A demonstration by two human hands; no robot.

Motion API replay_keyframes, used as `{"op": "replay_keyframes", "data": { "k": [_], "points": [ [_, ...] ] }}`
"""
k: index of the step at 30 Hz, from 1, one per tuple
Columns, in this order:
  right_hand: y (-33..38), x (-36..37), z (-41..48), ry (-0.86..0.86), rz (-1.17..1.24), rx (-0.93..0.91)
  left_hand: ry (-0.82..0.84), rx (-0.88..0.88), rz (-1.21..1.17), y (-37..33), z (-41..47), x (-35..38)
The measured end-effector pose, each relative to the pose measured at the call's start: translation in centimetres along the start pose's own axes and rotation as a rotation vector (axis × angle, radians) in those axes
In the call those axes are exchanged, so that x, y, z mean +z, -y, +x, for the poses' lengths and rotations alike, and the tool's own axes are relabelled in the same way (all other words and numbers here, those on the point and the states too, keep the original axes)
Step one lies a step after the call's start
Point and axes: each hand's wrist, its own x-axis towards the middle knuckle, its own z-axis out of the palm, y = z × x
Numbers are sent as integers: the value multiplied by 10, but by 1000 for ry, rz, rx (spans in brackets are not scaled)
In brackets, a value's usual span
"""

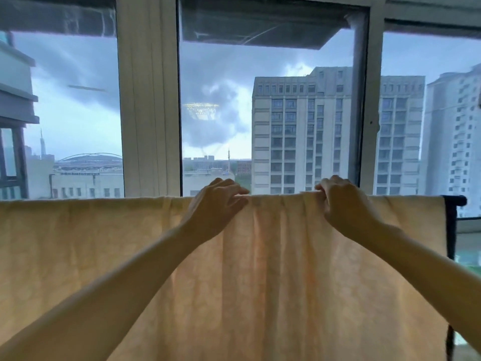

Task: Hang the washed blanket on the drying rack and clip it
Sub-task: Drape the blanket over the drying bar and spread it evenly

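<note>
A pale peach blanket (273, 269) with a faint pattern hangs over the top bar of a dark drying rack (452, 204), whose end and upright show at the right. The blanket spans almost the whole width of the view. My left hand (217, 201) lies on the blanket's top fold at the middle, fingers curled over it. My right hand (341, 199) pinches a bunched fold of the blanket at the top edge, a little to the right. No clip is visible.
Right behind the rack stands a large window with white frames (148, 100) and a grey vertical pipe (360, 100). Tall buildings and a cloudy sky show through the glass. The blanket hides everything below the bar.
</note>
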Motion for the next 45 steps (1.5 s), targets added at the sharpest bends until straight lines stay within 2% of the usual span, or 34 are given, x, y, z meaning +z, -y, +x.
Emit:
{"op": "replay_keyframes", "data": {
  "k": [6, 14, 21, 23, 28, 33, 37, 40, 45],
  "points": [
    [-25, -6, 8, 69, 79, -41, 104, 0, -47, -22, 32, 24],
    [-42, -2, 10, 44, 85, -61, 59, -13, -40, -10, 34, 31],
    [-70, -1, 19, -47, 64, 165, 20, -126, 31, 29, 29, 15],
    [-77, -1, 17, -22, 59, 145, 10, -172, 28, 31, 26, 12],
    [-75, -9, 13, 114, 180, -37, 77, -121, 11, -5, 30, 19],
    [-105, -22, 13, 151, 181, -4, 188, 1, -104, -56, 56, 50],
    [-145, -36, 6, 232, 127, 37, 163, 13, -136, -89, 75, 77],
    [-167, -42, -2, 232, 117, -6, 145, 0, -170, -106, 84, 95],
    [-186, -38, -4, 137, 192, -88, 113, -74, -148, -128, 90, 119]
  ]
}}
